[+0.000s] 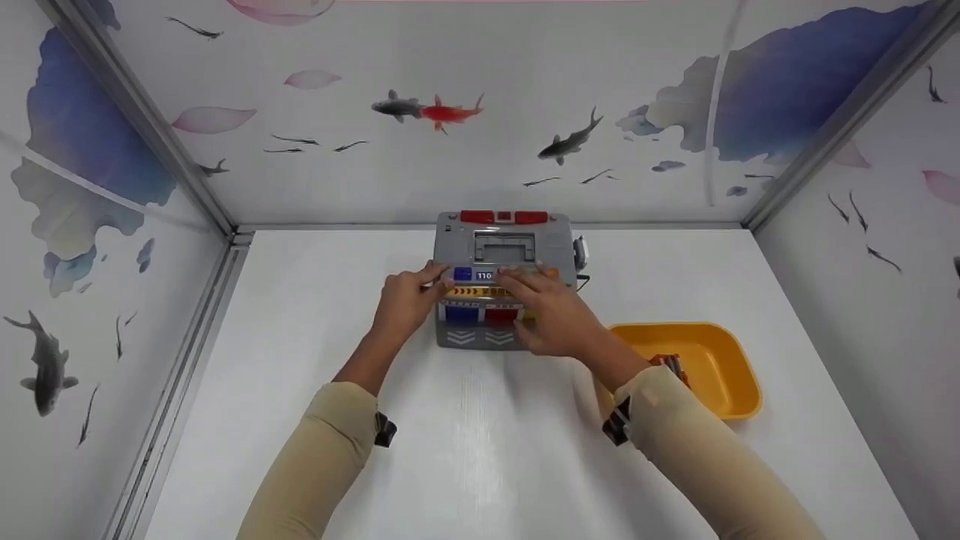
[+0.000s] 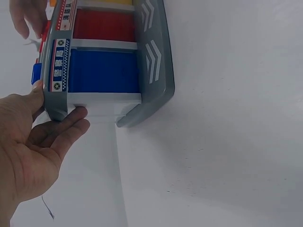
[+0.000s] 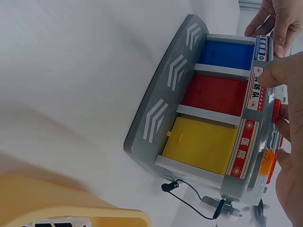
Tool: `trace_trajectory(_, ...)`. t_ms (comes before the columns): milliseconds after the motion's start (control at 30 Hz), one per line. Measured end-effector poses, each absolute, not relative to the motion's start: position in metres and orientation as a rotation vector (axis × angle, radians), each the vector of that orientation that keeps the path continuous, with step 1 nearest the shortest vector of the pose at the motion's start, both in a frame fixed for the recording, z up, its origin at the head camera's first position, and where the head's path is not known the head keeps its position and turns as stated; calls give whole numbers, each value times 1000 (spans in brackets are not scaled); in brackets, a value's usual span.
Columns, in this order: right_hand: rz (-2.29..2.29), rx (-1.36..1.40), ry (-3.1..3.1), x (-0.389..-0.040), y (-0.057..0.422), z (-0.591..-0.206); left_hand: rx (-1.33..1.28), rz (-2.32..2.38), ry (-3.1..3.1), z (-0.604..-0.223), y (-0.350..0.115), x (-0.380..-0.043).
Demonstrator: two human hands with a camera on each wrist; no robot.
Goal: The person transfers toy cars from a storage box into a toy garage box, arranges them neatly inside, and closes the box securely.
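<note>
A grey toy garage (image 1: pixel 484 341) stands at the back of the table, its front showing blue (image 3: pixel 227 55), red (image 3: pixel 215 94) and yellow (image 3: pixel 200 145) doors. My left hand (image 1: pixel 405 300) grips the roof's left front corner, thumb above and fingers curled beneath, as the left wrist view shows. Across the right part of the roof lies my right hand (image 1: pixel 551 307), its fingers extended over the top by the coloured buttons. In the right wrist view its thumb touches the front label strip above the red door. A blue button (image 1: pixel 463 274) shows between the hands.
A yellow tray (image 1: pixel 731 367) sits to the right, partly under the right forearm, with small toy vehicles (image 1: pixel 670 365) in it. From the garage's right side hangs a black cord (image 3: pixel 191 208). Printed panels (image 1: pixel 480 165) wall the table's back and sides.
</note>
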State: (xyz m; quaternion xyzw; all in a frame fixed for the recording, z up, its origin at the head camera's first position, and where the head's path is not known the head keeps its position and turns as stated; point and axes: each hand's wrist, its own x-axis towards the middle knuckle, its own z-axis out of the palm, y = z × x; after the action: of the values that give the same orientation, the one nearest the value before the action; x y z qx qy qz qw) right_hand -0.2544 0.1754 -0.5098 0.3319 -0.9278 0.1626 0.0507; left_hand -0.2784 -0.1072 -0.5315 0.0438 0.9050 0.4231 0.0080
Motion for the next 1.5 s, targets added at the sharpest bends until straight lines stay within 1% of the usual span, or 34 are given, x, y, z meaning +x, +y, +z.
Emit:
trace_trajectory(267,475,989,-2886,-253,173,-509,83,1305,2830,-532,-106,-277)
trace_trajectory(600,435,953,-2915,-253,172,-508,97,1299,2840,-531,-106,-279)
trace_trajectory(967,353,1051,-2826,-251,177,-511,73,1322,2819,-531,-105,-278)
trace_trajectory(1233,319,1094,-2829,-246,190,-511,102,1336,2829,-532,-104,-277)
trace_trajectory(1500,331,1081,-2725,-236,216,-517,106,1327,2830,-532,-106,-278)
